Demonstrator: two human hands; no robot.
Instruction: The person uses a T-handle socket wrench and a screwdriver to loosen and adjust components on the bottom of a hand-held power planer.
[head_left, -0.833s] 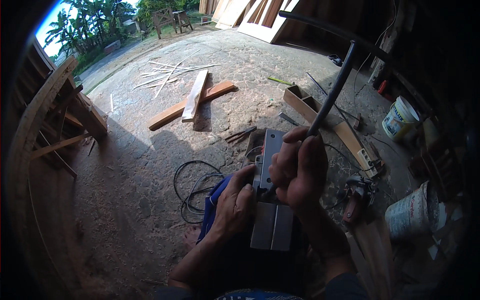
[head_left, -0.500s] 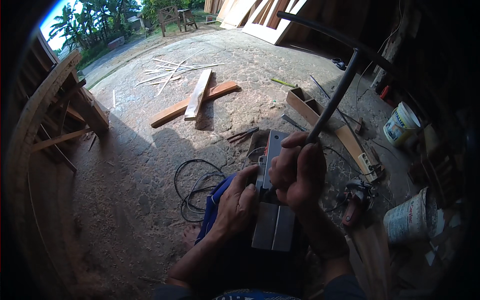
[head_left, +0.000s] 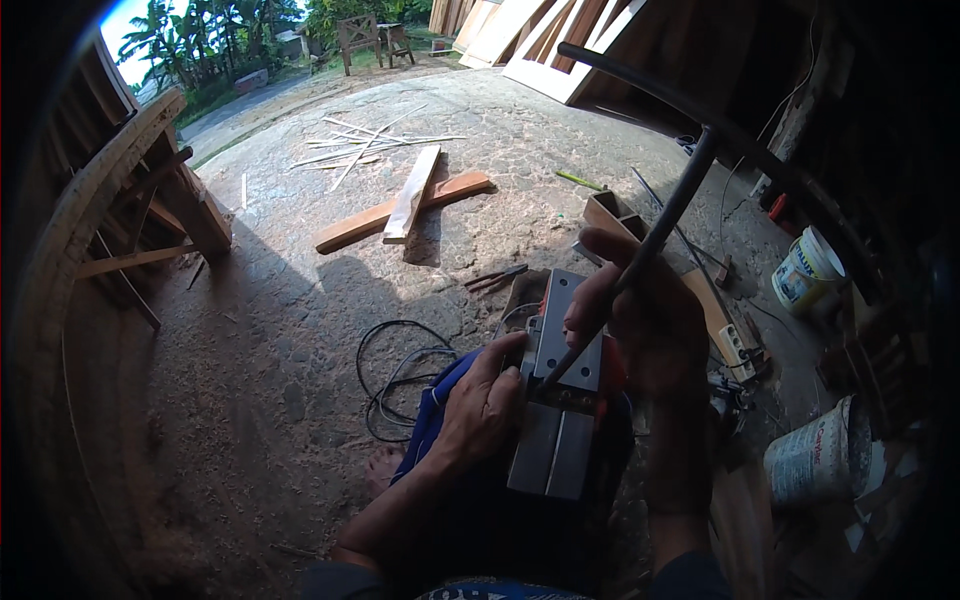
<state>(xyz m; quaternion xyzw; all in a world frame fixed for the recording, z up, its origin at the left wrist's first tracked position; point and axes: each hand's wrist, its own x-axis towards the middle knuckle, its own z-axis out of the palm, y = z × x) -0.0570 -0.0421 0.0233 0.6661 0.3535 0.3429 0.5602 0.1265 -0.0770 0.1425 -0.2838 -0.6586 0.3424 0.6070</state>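
Note:
An electric planer (head_left: 566, 325) lies upside down across my lap, its flat metal sole plates facing up. My left hand (head_left: 480, 405) grips its left side, thumb and forefinger pressed at the edge by the cutter gap. In my right hand (head_left: 650, 315) is a dark metal T-handle wrench (head_left: 683, 185). Its crossbar rises toward the upper right. The shaft slants down to the cutter gap between the two plates, where shadow hides exactly what the tip touches. My right fingers curl round the lower shaft, partly in shadow.
Looped black cable (head_left: 385, 385) lies left of my lap. Ahead are crossed wooden boards (head_left: 410, 195), thin strips (head_left: 360, 140), pliers (head_left: 495, 278) and an open wooden box (head_left: 610, 215). Buckets (head_left: 808, 268) and a power strip (head_left: 738, 350) stand or lie right; a wooden frame (head_left: 100, 200) rises left.
My right hand has turned and shifted right on the wrench, baring more of the planer's sole and the lower shaft. My left hand keeps its hold; the whole view has shifted slightly.

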